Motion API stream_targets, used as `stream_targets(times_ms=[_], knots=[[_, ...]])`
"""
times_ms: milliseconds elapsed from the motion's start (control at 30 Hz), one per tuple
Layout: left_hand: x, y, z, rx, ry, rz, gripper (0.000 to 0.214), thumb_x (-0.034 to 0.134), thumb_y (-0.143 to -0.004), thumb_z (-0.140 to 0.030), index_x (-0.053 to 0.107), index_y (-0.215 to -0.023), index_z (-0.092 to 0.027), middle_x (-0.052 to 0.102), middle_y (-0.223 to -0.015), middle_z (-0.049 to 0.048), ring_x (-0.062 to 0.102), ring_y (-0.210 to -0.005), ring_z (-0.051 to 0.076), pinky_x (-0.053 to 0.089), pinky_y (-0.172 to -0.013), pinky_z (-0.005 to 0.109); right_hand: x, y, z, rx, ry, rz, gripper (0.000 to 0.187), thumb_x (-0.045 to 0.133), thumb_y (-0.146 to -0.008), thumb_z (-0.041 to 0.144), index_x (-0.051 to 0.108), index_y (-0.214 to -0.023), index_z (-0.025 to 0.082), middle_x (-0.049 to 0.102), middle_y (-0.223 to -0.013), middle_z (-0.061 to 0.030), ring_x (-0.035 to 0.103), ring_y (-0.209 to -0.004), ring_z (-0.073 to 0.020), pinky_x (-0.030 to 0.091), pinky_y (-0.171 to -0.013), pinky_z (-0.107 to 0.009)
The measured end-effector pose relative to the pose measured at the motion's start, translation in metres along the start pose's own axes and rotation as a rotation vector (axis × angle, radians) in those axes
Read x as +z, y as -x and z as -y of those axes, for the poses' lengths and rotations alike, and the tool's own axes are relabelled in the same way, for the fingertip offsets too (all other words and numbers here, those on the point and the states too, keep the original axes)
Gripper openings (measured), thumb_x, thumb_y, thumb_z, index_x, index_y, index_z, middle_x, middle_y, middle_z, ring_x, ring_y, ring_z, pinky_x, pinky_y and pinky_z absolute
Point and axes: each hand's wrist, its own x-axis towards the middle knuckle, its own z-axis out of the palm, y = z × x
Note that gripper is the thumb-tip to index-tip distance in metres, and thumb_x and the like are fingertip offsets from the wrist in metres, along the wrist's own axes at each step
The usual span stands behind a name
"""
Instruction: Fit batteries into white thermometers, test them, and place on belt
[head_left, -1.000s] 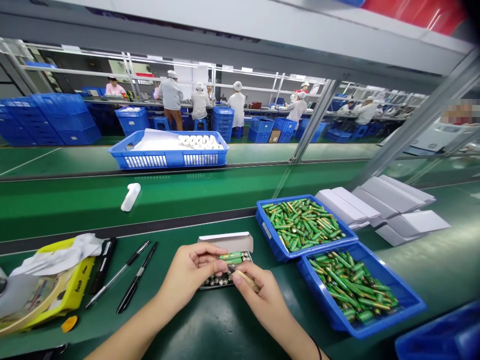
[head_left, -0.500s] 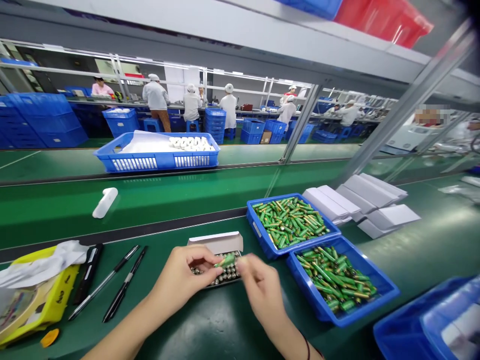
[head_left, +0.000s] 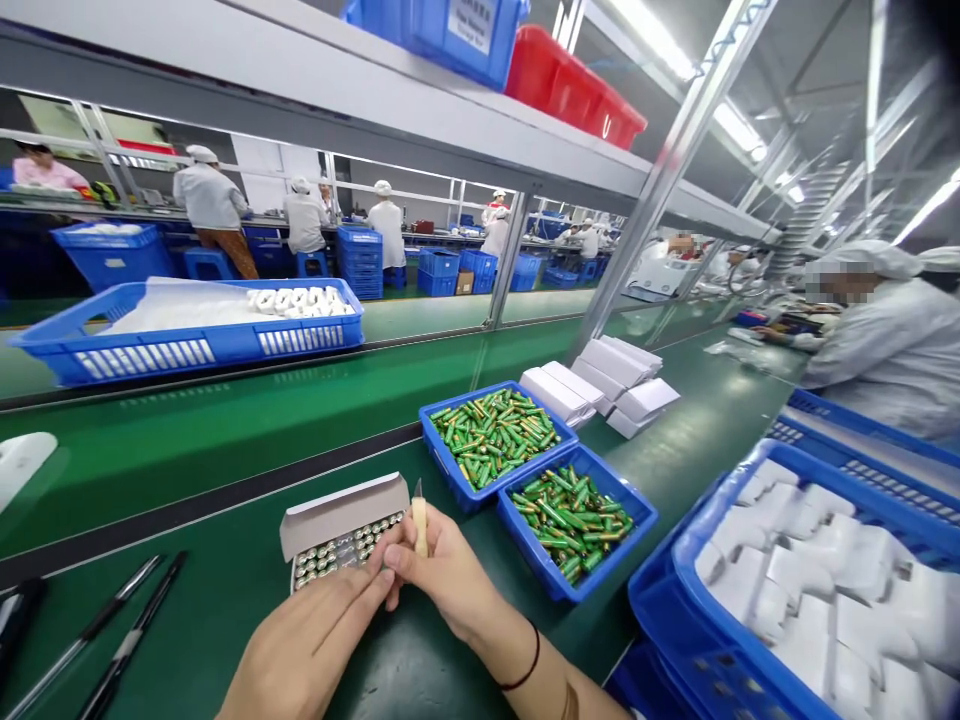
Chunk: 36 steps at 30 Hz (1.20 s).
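An open grey box of batteries point(head_left: 341, 545) lies on the green bench, its lid point(head_left: 341, 508) folded back. My right hand point(head_left: 450, 580) is closed on a small wooden-handled blade point(head_left: 420, 520), held upright at the box's right end. My left hand point(head_left: 315, 635) reaches in from below with its fingers pressed together. Their tips touch my right thumb beside the box. What they hold, if anything, is hidden.
Two blue trays of green batteries point(head_left: 491, 435) point(head_left: 574, 515) stand right of the box, with stacked white cartons point(head_left: 600, 385) behind. A big blue crate of white parts point(head_left: 810, 580) fills the right foreground. Pens point(head_left: 112, 640) lie left. A blue basket point(head_left: 187, 340) rides the belt. A white-coated person point(head_left: 892, 330) works at right.
The view has swung to the right. The green batteries seen in my left fingers no longer show. My hands have come together at the box's right end, the blade now upright.
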Motion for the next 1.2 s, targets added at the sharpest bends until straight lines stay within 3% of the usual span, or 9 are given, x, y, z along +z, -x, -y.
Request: stream_targets(times_ms=[267,400,500,600,667,767,867,1033,1200], knots=[[-0.031,-0.022,-0.006,-0.277,0.333,0.195,0.028,0.044,-0.093,-0.014,0.066,-0.107,-0.023,0.073,-0.092,0.0037,0.068,-0.084,0.015,0.053,-0.076,0.021,0.001,0.008,0.002,0.191,0.019,0.131,0.05,0.081,-0.064,0.043,0.04,-0.075,0.019,0.058,-0.068,0.0033,0.051,-0.05,-0.0042,0.032,-0.044,-0.015],[-0.04,-0.021,0.0,-0.578,0.325,0.075,0.016,0.052,-0.09,-0.022,0.067,-0.093,-0.023,0.072,-0.088,0.0027,0.068,-0.081,0.016,0.052,-0.071,0.021,0.0,0.023,0.007,0.211,0.221,0.169,0.049,0.079,-0.064,0.047,0.038,-0.074,0.021,0.06,-0.069,0.001,0.052,-0.053,-0.0086,0.037,-0.047,-0.019],[-0.037,-0.013,0.005,-0.705,0.229,0.06,0.013,0.056,-0.087,-0.025,0.064,-0.097,-0.022,0.072,-0.091,0.0037,0.068,-0.081,0.018,0.052,-0.067,0.022,-0.019,0.04,0.026,-0.201,0.76,-0.262,0.033,0.066,-0.078,0.047,0.047,-0.072,0.021,0.061,-0.076,-0.0024,0.057,-0.063,-0.0146,0.044,-0.059,-0.027],[-0.026,-0.004,0.01,-0.625,0.153,0.166,0.012,0.052,-0.088,-0.019,0.063,-0.093,-0.021,0.071,-0.087,0.0031,0.067,-0.077,0.018,0.05,-0.067,0.024,-0.059,0.054,0.053,-0.609,1.308,-0.782,0.028,0.056,-0.084,0.047,0.052,-0.074,0.021,0.064,-0.09,-0.0088,0.061,-0.076,-0.0214,0.044,-0.069,-0.032],[-0.016,0.001,0.013,-0.552,0.1,0.231,0.017,0.047,-0.089,-0.015,0.063,-0.092,-0.02,0.07,-0.085,0.004,0.066,-0.076,0.018,0.05,-0.068,0.026,-0.089,0.06,0.067,-0.576,1.526,-0.993,0.032,0.046,-0.086,0.051,0.051,-0.075,0.022,0.065,-0.086,-0.0109,0.062,-0.079,-0.0264,0.043,-0.068,-0.035],[-0.001,0.005,0.018,-0.419,0.028,0.274,0.022,0.043,-0.091,-0.013,0.064,-0.094,-0.018,0.071,-0.087,0.0064,0.066,-0.079,0.019,0.052,-0.071,0.029,-0.121,0.065,0.074,-0.4,1.642,-0.907,0.037,0.043,-0.082,0.057,0.041,-0.067,0.024,0.064,-0.073,-0.0097,0.062,-0.07,-0.0289,0.043,-0.062,-0.037],[0.007,0.006,0.02,-0.308,-0.108,0.261,0.023,0.044,-0.091,-0.014,0.066,-0.096,-0.019,0.07,-0.098,0.0089,0.066,-0.087,0.023,0.053,-0.074,0.034,-0.122,0.066,0.066,-0.354,1.52,-0.826,0.031,0.047,-0.082,0.053,0.044,-0.073,0.024,0.069,-0.092,-0.0116,0.063,-0.069,-0.0258,0.044,-0.058,-0.034],[0.0,0.001,0.01,-0.353,-0.204,0.299,0.024,0.051,-0.086,-0.012,0.059,-0.108,-0.018,0.065,-0.106,0.0105,0.063,-0.087,0.023,0.052,-0.072,0.036,-0.075,0.063,0.044,-0.361,1.341,-0.657,0.023,0.05,-0.088,0.044,0.053,-0.084,0.021,0.067,-0.108,-0.0125,0.065,-0.087,-0.0243,0.05,-0.072,-0.033],[0.004,-0.004,0.001,-0.5,-0.16,0.444,0.018,0.059,-0.078,-0.006,0.064,-0.092,-0.017,0.063,-0.098,0.0083,0.061,-0.088,0.025,0.051,-0.074,0.038,-0.026,0.048,0.017,-0.264,1.177,-0.107,0.017,0.045,-0.093,0.032,0.058,-0.097,0.021,0.062,-0.123,-0.0113,0.057,-0.114,-0.0247,0.046,-0.095,-0.038]])
